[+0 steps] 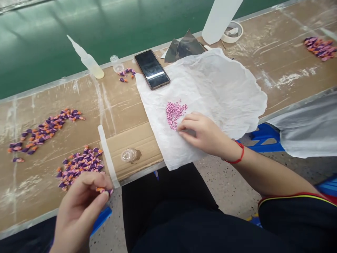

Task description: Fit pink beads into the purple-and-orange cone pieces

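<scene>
Between the thumb and fingers of my left hand [85,205] is a small orange, pink and purple piece [101,190], held in front of the table edge. A pile of similar small pieces [80,163] lies just beyond that hand. My right hand [198,133] rests low over a white cloth [223,80], its thumb and fingertips brought together at the lower edge of a heap of tiny pink beads [173,114]. Whatever those fingertips may hold is too small to make out. A small clear glass jar [129,155] stands on cardboard [134,140] between my hands.
Along the far side are a squeeze bottle [91,63], a dark phone [152,69], dark film pieces [188,47], a tape roll [233,31] and a tall white bottle [219,21]. More small pieces [44,131] lie left, and another group [319,48] far right.
</scene>
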{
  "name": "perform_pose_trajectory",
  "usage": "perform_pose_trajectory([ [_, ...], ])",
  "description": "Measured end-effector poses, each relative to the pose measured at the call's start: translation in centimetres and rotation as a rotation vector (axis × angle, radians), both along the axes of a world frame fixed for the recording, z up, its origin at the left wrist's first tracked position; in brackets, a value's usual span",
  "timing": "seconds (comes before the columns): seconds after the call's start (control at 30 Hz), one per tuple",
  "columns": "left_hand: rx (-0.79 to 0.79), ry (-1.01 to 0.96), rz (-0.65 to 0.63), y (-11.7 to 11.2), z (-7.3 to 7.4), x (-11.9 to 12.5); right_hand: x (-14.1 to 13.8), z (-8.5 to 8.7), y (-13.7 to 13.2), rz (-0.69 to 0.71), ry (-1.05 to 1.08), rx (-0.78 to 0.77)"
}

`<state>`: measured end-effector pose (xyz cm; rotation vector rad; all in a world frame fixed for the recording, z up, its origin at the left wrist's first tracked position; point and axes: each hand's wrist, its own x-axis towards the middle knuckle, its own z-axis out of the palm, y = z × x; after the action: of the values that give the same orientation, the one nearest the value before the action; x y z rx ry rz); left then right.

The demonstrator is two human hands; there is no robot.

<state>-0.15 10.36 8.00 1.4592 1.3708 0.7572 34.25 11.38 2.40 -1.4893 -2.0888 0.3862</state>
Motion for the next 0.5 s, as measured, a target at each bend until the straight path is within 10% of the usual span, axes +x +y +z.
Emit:
perform_pose_trajectory([
  [0.5,0.057,-0.197,-0.371,-0.7,-3.2,2.5,-0.8,0.0,0.4,-0.023,0.003,-0.019],
])
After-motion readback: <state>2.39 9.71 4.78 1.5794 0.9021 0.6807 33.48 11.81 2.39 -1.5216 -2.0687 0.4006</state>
